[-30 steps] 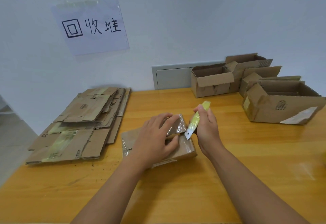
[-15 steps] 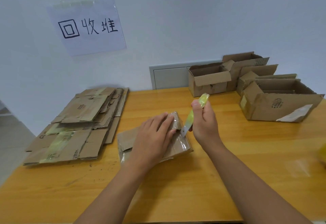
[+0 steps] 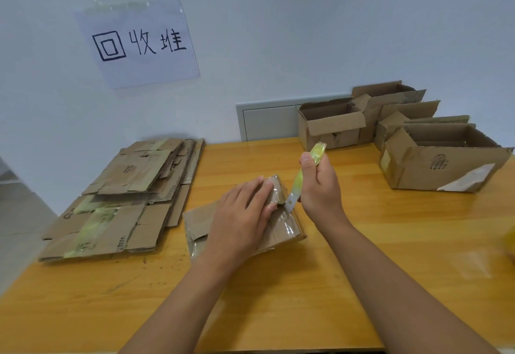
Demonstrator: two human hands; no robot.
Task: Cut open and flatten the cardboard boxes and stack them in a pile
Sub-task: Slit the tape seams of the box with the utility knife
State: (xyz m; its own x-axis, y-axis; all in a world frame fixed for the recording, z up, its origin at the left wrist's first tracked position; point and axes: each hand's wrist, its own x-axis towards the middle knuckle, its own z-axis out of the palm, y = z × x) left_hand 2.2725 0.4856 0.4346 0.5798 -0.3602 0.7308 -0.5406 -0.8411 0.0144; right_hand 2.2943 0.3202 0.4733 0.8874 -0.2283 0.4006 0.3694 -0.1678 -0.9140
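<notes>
A small taped cardboard box (image 3: 281, 226) lies mid-table on the wooden table (image 3: 362, 242). My left hand (image 3: 241, 217) presses flat on its top, fingers straight. My right hand (image 3: 320, 186) grips a yellow-green utility knife (image 3: 302, 178), held nearly upright, its blade tip at the box's upper right edge by my left fingertips. A pile of flattened boxes (image 3: 122, 200) lies at the left of the table.
Several open, uncut cardboard boxes (image 3: 434, 164) stand at the back right, the nearest one large. A paper sign (image 3: 139, 41) is taped to the wall, and a white wall panel (image 3: 267, 122) sits behind the table. A clear tape scrap (image 3: 476, 264) lies at the right.
The knife has moved along the box's right edge toward the far corner and stands more upright. My left hand stays pressed on the box.
</notes>
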